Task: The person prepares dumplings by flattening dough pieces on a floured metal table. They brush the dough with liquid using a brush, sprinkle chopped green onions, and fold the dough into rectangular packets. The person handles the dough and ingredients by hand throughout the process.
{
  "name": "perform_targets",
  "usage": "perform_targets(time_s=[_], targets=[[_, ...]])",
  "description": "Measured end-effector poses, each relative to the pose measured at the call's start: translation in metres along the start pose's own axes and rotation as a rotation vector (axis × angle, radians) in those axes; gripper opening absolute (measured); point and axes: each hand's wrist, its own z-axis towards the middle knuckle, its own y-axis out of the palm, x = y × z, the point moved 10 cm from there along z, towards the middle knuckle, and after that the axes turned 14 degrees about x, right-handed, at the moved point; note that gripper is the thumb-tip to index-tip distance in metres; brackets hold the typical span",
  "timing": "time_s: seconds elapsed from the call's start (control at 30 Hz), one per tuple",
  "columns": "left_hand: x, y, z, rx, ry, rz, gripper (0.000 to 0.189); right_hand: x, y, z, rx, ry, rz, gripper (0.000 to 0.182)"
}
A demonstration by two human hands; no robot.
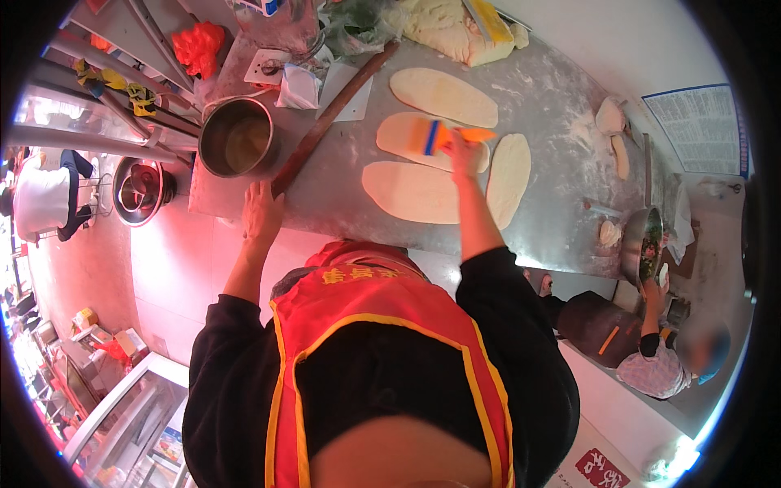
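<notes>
My right hand point(465, 157) grips the orange handle of a wide brush point(430, 137) with a blue band, its blurred head over the middle one of several flat oval dough pieces point(396, 131). Another dough oval point(444, 96) lies beyond it, one point(412, 192) nearer me, and one point(509, 177) to the right, all on the floured metal worktable point(558, 201). My left hand point(263, 213) rests at the table's near edge, by the lower end of a long wooden rolling pin point(332, 110). Whether its fingers press on the pin I cannot tell. A metal pot point(237, 137) with some liquid stands just beyond it.
A large dough mass point(445, 30) with a yellow-handled scraper lies at the back. Small dough lumps point(610, 116) are at the right, near a metal bowl of chopped filling point(642, 244), where a co-worker point(634, 341) has a hand. Plastic bags point(360, 27) lie at the back left.
</notes>
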Motion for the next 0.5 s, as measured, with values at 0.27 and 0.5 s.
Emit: perform_targets(time_s=[0.27, 0.5], targets=[[0.089, -0.005, 0.0, 0.232, 0.339, -0.28, 0.04, -0.073, -0.061, -0.068, -0.049, 0.063, -0.047, 0.024], [0.108, 0.037, 0.014, 0.185, 0.391, -0.401, 0.038, -0.011, -0.117, -0.099, 0.091, 0.092, -0.121, 0.025]])
